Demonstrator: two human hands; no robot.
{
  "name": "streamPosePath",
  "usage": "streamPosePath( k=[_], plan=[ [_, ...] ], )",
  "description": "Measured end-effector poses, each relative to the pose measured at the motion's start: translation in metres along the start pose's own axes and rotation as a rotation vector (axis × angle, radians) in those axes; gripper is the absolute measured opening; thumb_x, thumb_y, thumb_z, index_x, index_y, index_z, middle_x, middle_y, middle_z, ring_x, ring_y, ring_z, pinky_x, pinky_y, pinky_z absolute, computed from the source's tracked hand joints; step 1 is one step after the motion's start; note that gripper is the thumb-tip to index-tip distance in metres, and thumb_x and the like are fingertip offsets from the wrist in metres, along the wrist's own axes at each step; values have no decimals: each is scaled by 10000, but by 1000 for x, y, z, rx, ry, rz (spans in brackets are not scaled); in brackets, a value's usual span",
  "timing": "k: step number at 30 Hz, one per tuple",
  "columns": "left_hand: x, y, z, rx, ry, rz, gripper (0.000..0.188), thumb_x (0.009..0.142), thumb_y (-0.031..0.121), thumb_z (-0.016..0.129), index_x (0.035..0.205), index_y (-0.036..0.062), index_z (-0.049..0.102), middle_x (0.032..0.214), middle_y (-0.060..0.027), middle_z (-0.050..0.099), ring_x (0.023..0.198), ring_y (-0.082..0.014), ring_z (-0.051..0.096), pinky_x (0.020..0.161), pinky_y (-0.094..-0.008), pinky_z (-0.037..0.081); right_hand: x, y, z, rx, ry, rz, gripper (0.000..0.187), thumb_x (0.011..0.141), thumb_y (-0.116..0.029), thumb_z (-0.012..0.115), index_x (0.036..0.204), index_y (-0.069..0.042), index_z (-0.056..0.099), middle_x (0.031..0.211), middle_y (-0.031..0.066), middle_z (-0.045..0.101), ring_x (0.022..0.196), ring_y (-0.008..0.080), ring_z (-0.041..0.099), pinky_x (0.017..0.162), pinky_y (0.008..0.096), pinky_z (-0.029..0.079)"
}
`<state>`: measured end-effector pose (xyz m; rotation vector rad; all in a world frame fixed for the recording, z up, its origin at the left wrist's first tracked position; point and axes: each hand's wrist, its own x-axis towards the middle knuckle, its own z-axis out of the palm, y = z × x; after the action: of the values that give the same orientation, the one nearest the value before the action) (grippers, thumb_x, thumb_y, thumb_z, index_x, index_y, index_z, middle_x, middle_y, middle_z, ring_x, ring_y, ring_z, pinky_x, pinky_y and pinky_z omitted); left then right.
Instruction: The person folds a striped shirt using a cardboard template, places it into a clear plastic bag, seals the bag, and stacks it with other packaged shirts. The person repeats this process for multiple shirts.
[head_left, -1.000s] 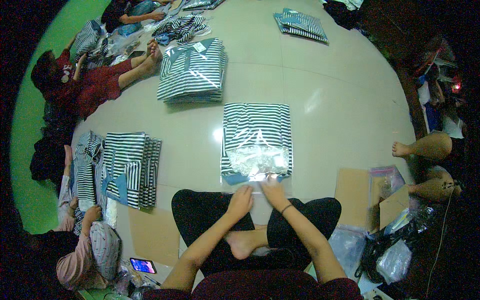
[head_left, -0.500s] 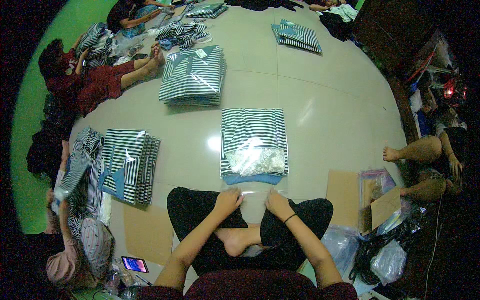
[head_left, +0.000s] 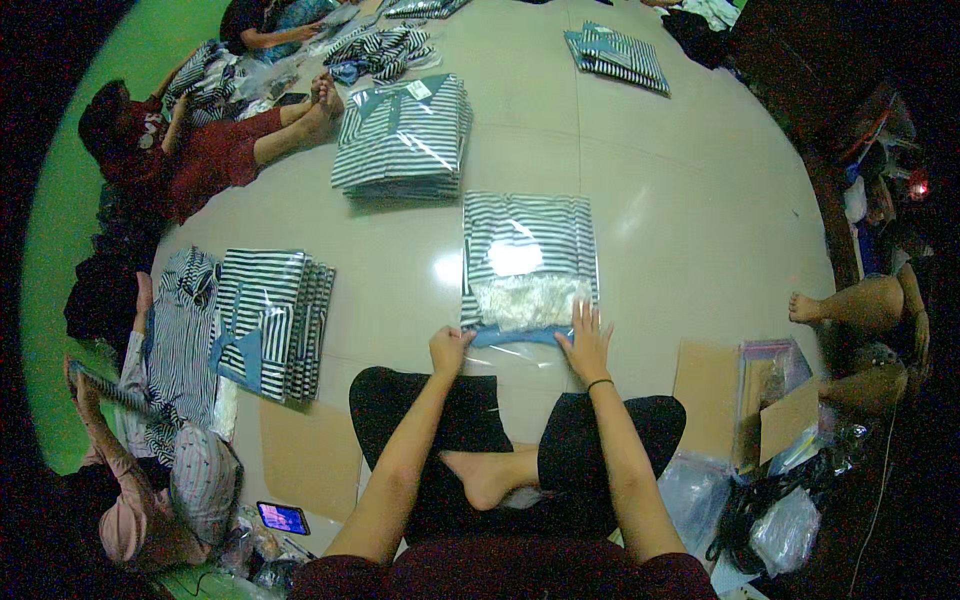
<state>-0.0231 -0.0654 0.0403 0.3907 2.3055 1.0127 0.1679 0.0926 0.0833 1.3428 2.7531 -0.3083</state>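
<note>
A folded black-and-white striped garment (head_left: 527, 225) lies in a clear plastic bag on the floor before my crossed legs. White lace and a blue fabric band (head_left: 515, 336) show at its near end. My left hand (head_left: 451, 350) is closed at the bag's near left corner, thumb and fingers pinching the clear plastic bag (head_left: 520, 354). Flat on the near right part of the bag rests my right hand (head_left: 587, 342), its fingers stretched out and spread over the garment's edge. The loose bag end lies between both hands, nearest my legs.
Bagged striped garments are stacked at the left (head_left: 262, 320), farther ahead (head_left: 400, 140) and at the far right (head_left: 618, 58). Cardboard (head_left: 705, 400) and plastic bags (head_left: 690, 495) lie right of my knee. A phone (head_left: 283, 518) lies at the lower left. Other people sit around.
Both my hands have moved forward from the bag's loose near end to the garment's near edge. My right hand has opened out flat. The whole view has shifted slightly.
</note>
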Motion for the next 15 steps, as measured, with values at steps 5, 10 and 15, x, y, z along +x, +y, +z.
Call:
streamPosePath(
  k=[5, 10, 15],
  plan=[
    [8, -12, -28, -573, -485, -379, 236, 735, 248, 613, 739, 14, 578, 708, -71, 594, 587, -115, 552, 491, -214, 437, -12, -46, -4, 103, 159, -312, 433, 734, -205, 542, 1140, -98, 439, 1170, 117, 412, 1093, 273, 368, 952, 470, 186],
    [3, -34, -37, -607, -611, -256, 220, 766, 198, 569, 826, -13, 575, 762, -83, 593, 609, -116, 560, 514, -203, 447, -26, -118, 16, 315, 91, -565, 129, 704, -130, 521, 820, -87, 556, 820, 62, 530, 809, 229, 481, 760, 376, 327],
    [5, -37, -35, -666, -586, -267, 203, 772, 172, 548, 844, -16, 577, 734, -81, 593, 619, -116, 569, 523, -194, 464, -29, -146, 28, 263, 148, -533, 112, 712, -141, 484, 777, -83, 555, 757, 64, 526, 775, 222, 477, 702, 350, 334]
  ],
)
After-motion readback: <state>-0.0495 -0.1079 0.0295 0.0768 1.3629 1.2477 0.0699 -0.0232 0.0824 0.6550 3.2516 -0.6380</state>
